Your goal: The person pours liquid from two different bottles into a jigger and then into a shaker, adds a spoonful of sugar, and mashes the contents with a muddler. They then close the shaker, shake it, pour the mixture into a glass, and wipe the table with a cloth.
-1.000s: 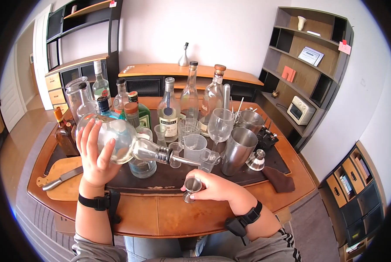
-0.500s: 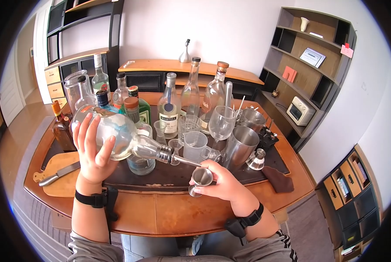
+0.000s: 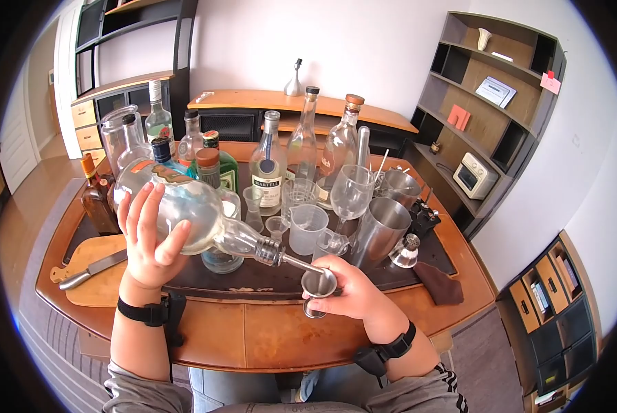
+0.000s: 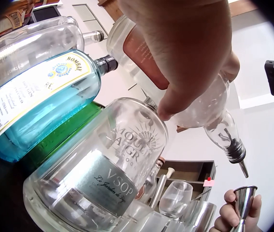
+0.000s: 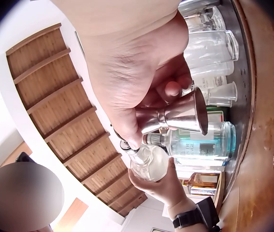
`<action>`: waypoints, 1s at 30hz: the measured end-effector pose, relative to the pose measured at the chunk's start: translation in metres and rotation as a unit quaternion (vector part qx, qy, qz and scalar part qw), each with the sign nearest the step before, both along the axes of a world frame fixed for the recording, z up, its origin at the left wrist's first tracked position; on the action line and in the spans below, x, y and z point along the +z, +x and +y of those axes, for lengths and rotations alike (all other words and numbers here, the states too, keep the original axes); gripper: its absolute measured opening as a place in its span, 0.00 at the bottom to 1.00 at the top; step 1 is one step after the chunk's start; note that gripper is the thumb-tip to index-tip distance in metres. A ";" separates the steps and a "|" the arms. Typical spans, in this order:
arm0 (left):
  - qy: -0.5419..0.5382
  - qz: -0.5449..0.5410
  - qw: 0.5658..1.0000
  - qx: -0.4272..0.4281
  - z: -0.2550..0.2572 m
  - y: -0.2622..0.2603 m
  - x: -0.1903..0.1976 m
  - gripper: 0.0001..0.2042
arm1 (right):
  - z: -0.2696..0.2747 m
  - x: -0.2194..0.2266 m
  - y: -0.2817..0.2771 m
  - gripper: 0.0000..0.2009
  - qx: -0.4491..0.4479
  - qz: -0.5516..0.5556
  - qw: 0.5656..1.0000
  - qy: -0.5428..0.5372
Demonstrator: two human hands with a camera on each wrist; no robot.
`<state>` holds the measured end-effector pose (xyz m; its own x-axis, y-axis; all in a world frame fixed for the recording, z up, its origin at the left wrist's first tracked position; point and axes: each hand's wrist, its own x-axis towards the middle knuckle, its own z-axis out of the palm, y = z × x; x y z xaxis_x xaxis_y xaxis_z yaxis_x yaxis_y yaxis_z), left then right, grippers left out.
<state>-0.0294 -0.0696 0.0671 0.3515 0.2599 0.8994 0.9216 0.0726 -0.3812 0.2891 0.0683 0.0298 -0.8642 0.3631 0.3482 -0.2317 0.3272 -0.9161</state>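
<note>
Landmark: plastic jug, standing on the bench; places below are from the person's side of it.
Bottle: left of the jug, off the bench, tilted, neck down to the right.
Left grip: fingers wrapped around the bottle body.
Metal cup: person's side of the jug, slightly right, mouth up.
Right grip: pinching the metal cup between thumb and fingers.
Change, cup: a second ago it sat lower and further left, clear of the spout; now it's raised under the tip.
Change, bottle: neck and spout have dipped a bit since then.
Spout vs cup: head view overlaps tip and mouth; left wrist view shows tip just above the mouth, apart.
Meaning: looks like alignment is done and the work is at the pour itself; judgement only.
Flow: no stream I can make out; cup fill can't be told.
Risk: small mouth, both parts hand-held, so a little drift could spill.
Steel tin: right of the jug, unmoved.
</note>
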 end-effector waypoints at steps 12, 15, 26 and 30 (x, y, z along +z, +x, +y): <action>0.005 0.004 1.000 0.006 -0.002 0.000 -0.001 0.32 | 0.000 -0.002 -0.001 0.24 0.000 -0.017 1.000 -0.012; 0.006 0.007 1.000 0.009 -0.001 0.000 -0.002 0.31 | -0.001 -0.001 -0.001 0.24 0.002 -0.020 1.000 -0.013; 0.021 0.029 0.999 0.030 -0.002 -0.003 -0.005 0.35 | 0.001 -0.002 -0.001 0.24 0.007 -0.019 1.000 -0.001; 0.029 0.033 0.998 0.034 -0.002 -0.004 -0.007 0.36 | 0.000 -0.003 -0.001 0.24 0.001 -0.029 1.000 -0.010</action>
<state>-0.0334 -0.0715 0.0600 0.3945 0.2333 0.8888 0.8864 0.1584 -0.4350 0.2885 0.0687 0.0270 -0.8833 0.3684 0.2899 -0.1780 0.3085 -0.9344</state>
